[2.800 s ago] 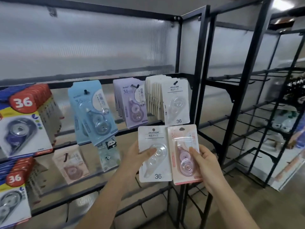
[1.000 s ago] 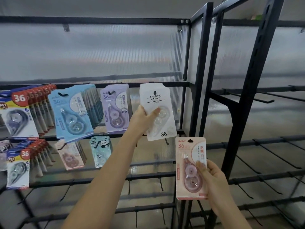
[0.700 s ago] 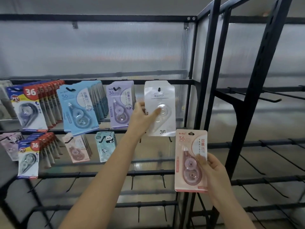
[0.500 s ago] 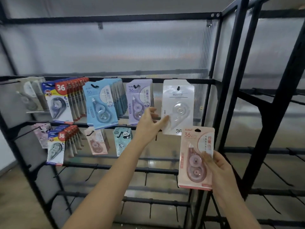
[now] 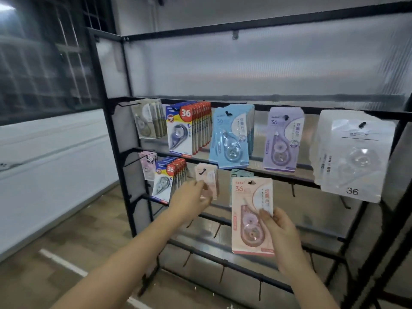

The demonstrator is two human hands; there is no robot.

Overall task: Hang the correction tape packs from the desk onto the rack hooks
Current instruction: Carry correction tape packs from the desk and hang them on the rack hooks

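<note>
Pink pack (image 5: 252,216) pinched by right hand (image 5: 281,230), thumb on its front. Left hand (image 5: 191,200) reaches the hung pink packs (image 5: 207,178), fingertips touching; grip unclear, blurred.

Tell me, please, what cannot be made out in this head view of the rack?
- Left hand: covers the hanging pink packs; grip unclear.
- Mint packs: mostly behind the held pink pack.
- White packs: label blurred.
- Desk: out of frame.

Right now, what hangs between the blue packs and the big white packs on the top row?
In the head view, the purple packs hang between the blue packs and the white packs, each on its own hook along the same top rail.
</note>
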